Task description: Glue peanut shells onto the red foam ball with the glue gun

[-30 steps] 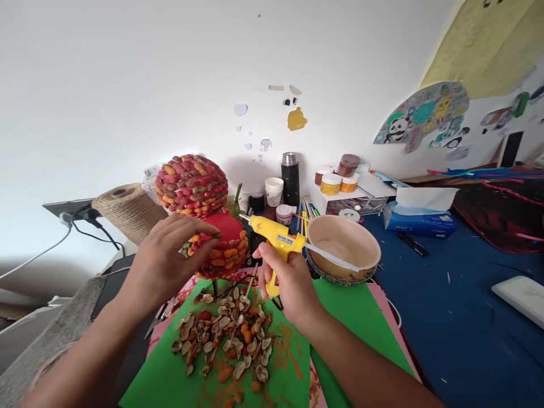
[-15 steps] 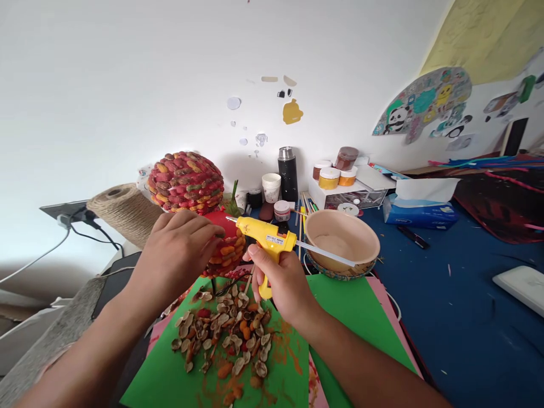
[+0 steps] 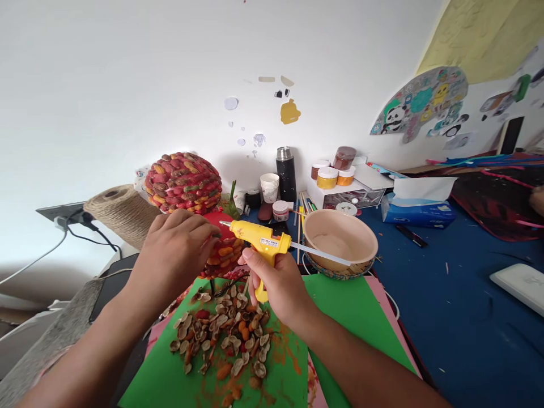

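In my right hand [image 3: 283, 283] is a yellow hot glue gun [image 3: 259, 238], its nozzle pointing left and a clear glue stick [image 3: 321, 253] sticking out of its back. The nozzle tip is close to the fingertips of my left hand [image 3: 181, 243]. Those fingers are curled and pressed together, and whatever they hold is hidden. Behind them stands a red form with orange peanut shells [image 3: 225, 255] stuck on its lower part. Above it is a round piece covered in red and yellow shells [image 3: 183, 182]. Loose peanut shells [image 3: 221, 323] lie below my hands on green paper [image 3: 157, 374].
A beige bowl [image 3: 369, 241] sits in a woven basket right of the glue gun. Behind are a black thermos [image 3: 286, 173], paper cups [image 3: 269, 190] and paint jars [image 3: 327, 178]. Twine [image 3: 121, 212] stands left, tissues [image 3: 419, 209] right. Another person's hand [image 3: 538, 199] shows at the right edge.
The glue gun's nozzle has moved slightly left, nearer my left fingertips. My left hand has hardly moved. Another person's hand has come in at the right edge.
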A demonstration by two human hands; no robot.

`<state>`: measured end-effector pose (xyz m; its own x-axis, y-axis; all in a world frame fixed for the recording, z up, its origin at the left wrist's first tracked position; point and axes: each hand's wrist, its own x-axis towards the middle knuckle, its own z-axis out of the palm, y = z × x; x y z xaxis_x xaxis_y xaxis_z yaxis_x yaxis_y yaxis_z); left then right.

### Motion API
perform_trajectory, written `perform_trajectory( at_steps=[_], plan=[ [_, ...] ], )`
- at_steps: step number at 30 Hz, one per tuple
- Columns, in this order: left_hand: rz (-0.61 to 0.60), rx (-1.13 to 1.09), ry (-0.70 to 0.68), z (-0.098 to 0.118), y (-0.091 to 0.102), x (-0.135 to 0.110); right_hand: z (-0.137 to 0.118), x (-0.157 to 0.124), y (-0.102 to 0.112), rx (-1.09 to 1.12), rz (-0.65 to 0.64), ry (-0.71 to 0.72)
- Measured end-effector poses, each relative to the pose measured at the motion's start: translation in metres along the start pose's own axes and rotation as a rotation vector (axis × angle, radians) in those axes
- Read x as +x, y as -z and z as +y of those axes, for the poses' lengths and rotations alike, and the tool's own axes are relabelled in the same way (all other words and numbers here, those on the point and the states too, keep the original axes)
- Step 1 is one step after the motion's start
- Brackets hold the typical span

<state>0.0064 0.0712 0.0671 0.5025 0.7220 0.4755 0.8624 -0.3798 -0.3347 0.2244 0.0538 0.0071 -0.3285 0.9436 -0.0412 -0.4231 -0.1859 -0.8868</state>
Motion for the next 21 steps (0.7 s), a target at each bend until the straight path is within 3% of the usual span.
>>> perform_trajectory(
  at_steps=[12, 21],
  plan=[
    [-0.124, -0.039, 0.103, 0.0087, 0.0052, 0.0008, 0.0003, -0.0015, -0.0010, -0.036, -0.018, -0.016],
    [-0.163, -0.018, 0.067, 0.0057, 0.0037, -0.0010, 0.0008, -0.0017, -0.0036, -0.060, -0.017, -0.007]
  ],
)
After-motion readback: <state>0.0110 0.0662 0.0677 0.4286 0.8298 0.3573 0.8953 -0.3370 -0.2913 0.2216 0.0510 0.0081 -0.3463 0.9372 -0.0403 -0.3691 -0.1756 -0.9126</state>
